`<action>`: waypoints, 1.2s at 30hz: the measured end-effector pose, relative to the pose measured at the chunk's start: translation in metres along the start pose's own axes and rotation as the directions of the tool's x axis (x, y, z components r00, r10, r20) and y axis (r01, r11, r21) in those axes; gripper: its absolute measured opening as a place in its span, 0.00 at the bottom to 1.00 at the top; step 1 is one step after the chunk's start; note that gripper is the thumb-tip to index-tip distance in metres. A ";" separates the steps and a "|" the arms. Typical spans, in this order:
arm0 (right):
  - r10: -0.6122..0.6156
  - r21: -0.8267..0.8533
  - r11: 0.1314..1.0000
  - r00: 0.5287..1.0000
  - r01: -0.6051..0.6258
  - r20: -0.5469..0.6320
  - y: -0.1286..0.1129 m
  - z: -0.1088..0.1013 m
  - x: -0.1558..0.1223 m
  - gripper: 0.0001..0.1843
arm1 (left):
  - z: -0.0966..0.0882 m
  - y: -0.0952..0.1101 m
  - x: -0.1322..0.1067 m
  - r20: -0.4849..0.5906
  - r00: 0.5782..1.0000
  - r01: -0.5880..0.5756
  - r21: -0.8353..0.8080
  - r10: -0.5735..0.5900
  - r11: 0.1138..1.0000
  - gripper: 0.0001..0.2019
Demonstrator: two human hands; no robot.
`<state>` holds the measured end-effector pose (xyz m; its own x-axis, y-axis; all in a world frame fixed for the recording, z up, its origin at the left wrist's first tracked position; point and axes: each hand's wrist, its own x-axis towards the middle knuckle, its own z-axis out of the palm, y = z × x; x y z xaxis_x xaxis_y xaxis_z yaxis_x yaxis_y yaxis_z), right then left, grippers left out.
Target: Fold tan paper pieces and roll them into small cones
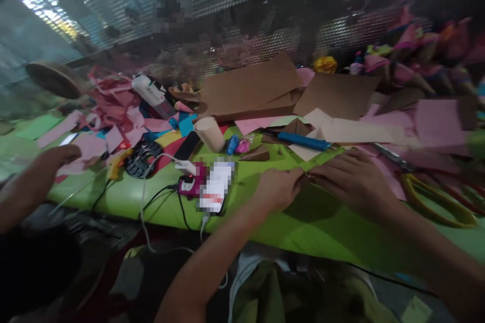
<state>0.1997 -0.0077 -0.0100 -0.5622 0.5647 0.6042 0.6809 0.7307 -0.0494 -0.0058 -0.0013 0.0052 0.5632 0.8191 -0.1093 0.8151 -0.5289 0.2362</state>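
My left hand (278, 189) is closed, its fingertips pinching a small brown paper piece (305, 177) on the green table cover (303, 227). My right hand (352, 181) lies with its fingers stretched out flat, the tips meeting the same brown piece from the right. Both hands rest near the table's front edge. How much of the paper lies under my right palm is hidden.
Another person's hand (56, 156) rests at the left edge. A phone (215, 186), magenta power bank (189, 184) and cables lie left of my hands. A blue knife (303, 141), yellow-handled scissors (435, 197), a paper roll (209, 133), cardboard sheets (250, 86) and pink scraps (113, 111) surround them.
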 end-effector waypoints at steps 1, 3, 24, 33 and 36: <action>-0.012 0.009 1.000 1.000 0.012 -0.019 0.001 0.000 -0.001 0.11 | 0.001 0.000 0.000 0.008 1.000 -0.011 -0.003 0.011 1.000 0.15; -0.023 0.040 0.999 0.998 0.025 -0.060 0.003 0.001 -0.002 0.11 | 0.002 0.000 0.000 -0.005 0.999 -0.039 -0.018 0.039 0.999 0.15; 0.134 0.098 0.987 0.991 -0.131 -0.026 0.004 -0.001 -0.001 0.08 | -0.002 -0.006 -0.001 -0.126 0.991 0.004 -0.332 -0.049 0.943 0.17; 0.278 0.278 0.928 0.957 -0.246 -0.082 0.008 -0.016 0.004 0.05 | 0.001 -0.015 0.001 -0.212 0.945 0.070 -0.613 -0.249 0.787 0.15; 0.371 0.337 0.890 0.917 -0.306 -0.147 0.016 -0.022 0.001 0.05 | 0.001 -0.017 0.002 -0.257 0.907 0.097 -0.646 -0.335 0.758 0.14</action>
<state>0.2199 -0.0040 0.0070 -0.1938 0.7325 0.6527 0.6200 0.6070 -0.4971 -0.0190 0.0089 -0.0004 0.2031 0.9767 0.0697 0.5844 -0.1781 0.7917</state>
